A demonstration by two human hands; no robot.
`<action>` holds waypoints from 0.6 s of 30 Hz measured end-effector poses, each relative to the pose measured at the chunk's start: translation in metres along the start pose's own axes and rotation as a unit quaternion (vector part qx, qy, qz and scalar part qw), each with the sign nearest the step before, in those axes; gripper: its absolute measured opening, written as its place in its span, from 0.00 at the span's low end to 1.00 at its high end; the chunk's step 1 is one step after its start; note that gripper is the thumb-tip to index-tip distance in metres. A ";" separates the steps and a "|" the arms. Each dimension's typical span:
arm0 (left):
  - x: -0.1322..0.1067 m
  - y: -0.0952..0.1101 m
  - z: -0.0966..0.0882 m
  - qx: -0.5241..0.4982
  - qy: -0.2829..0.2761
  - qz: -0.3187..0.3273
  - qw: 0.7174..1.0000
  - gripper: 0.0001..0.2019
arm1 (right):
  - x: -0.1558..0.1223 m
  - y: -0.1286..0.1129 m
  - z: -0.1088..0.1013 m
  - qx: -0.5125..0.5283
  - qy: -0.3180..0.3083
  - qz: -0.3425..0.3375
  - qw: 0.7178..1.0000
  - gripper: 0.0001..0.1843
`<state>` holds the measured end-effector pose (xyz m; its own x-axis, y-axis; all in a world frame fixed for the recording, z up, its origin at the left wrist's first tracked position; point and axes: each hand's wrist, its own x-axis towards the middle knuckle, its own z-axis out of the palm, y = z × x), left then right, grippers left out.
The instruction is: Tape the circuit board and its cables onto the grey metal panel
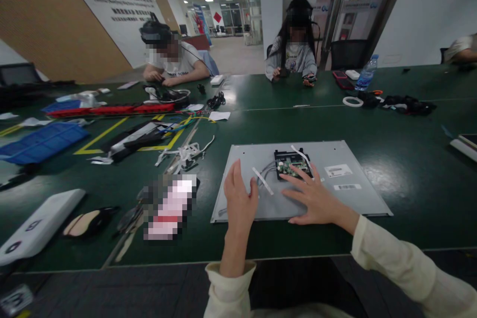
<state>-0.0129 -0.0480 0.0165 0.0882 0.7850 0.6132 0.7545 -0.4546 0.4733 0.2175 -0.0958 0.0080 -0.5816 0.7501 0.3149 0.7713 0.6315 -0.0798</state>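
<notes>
A flat grey metal panel [346, 198] lies on the green table in front of me. A small green circuit board in a black frame [291, 165] sits on its upper middle, with white ribbon cables [263, 180] running left from it. My left hand [239, 198] is raised edge-on over the panel's left part, fingers together and extended, holding nothing. My right hand [315, 198] rests flat on the panel with fingers spread, fingertips just below the circuit board.
Two people sit across the table working on their own items. Cables, white strips and a red bar [112, 109] clutter the left side with a blue tray [40, 141]. A white case [37, 226] lies near left. A water bottle [367, 73] and tape roll [352, 101] stand far right.
</notes>
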 end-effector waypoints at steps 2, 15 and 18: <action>0.000 0.000 -0.001 0.004 -0.004 0.006 1.000 0.30 | -0.001 -0.001 0.001 -0.003 0.019 0.025 0.999 0.34; -0.003 0.009 -0.005 -0.026 -0.072 -0.017 0.997 0.29 | -0.002 0.041 0.015 -0.054 0.064 0.206 0.975 0.34; -0.004 0.011 -0.006 -0.023 -0.088 -0.026 0.996 0.28 | -0.006 0.064 0.017 -0.071 0.086 0.257 0.960 0.33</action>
<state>-0.0090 -0.0583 0.0234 0.1658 0.8673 0.4694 0.7306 -0.4278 0.5322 0.2655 -0.0567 -0.0154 -0.0730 0.9041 0.4209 0.9797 0.1441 -0.1396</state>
